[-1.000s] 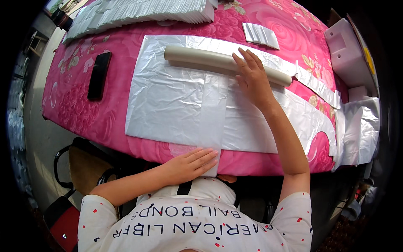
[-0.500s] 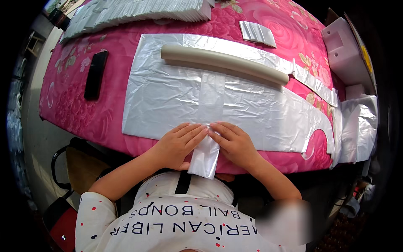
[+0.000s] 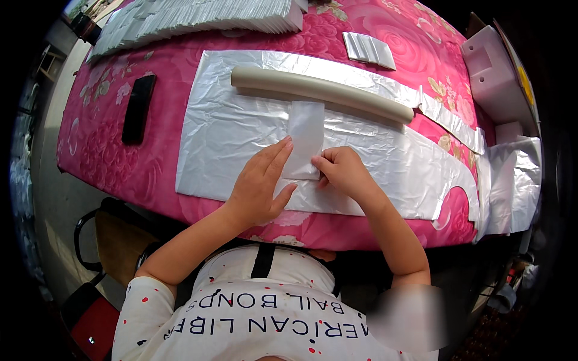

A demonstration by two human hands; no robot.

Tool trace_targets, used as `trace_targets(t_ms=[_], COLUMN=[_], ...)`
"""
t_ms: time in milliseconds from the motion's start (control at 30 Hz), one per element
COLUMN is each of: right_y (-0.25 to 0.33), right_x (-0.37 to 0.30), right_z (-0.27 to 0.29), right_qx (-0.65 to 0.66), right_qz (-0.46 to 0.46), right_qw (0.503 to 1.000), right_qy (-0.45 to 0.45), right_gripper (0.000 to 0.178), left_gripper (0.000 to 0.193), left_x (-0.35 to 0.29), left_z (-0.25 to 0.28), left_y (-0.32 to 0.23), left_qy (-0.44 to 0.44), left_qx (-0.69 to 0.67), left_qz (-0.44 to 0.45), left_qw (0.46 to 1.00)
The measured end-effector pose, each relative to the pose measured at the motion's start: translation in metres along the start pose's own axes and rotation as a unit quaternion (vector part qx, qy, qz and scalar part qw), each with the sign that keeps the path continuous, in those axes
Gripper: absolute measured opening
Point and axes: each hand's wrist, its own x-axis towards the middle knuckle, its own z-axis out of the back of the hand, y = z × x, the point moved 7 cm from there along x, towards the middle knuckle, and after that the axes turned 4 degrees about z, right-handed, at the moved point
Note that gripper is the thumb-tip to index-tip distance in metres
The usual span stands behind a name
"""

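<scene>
A folded strip of white plastic film (image 3: 308,129) lies flat on a wide stack of shiny white plastic film (image 3: 232,138) with a curved cut-out on its right. Along the strip's left edge, my left hand (image 3: 257,180) rests with fingers stretched out and thumb apart, fingertips touching the edge. My right hand (image 3: 343,171) has its fingers curled and pinches the strip's right edge near its lower corner. Just beyond the strip, a long beige tube (image 3: 322,93) lies across the film stack.
A black phone (image 3: 138,109) is on the pink floral tablecloth (image 3: 99,141) at left. Rows of folded white film (image 3: 198,17) stand at the far left, and a small folded bundle (image 3: 368,50) lies far right. A white foam box (image 3: 490,66) and draped film (image 3: 515,183) occupy the right edge.
The strip's near end, which hung over the table edge toward me, is now folded up onto the film stack. Both hands moved away from me; the right went from lying flat to pinching.
</scene>
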Motion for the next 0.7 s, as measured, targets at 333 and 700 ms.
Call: trace_targets(t_ms=[333,700], right_y=[-0.004,0.032], right_x=[-0.001,-0.013], right_z=[-0.001,-0.006], right_qx=[-0.016,-0.366], right_qz=[-0.013,0.455], right_qw=[1.000,0.808], right_qy=[-0.010,-0.082], right_gripper=[0.025,0.036], left_gripper=[0.074,0.054], left_x=[-0.009,0.019], left_z=[-0.046,-0.023], left_y=[-0.006,-0.007], left_qy=[0.097,0.030], left_qx=[0.147,0.137], left_qz=[0.013,-0.036], left_qw=[0.984,0.989])
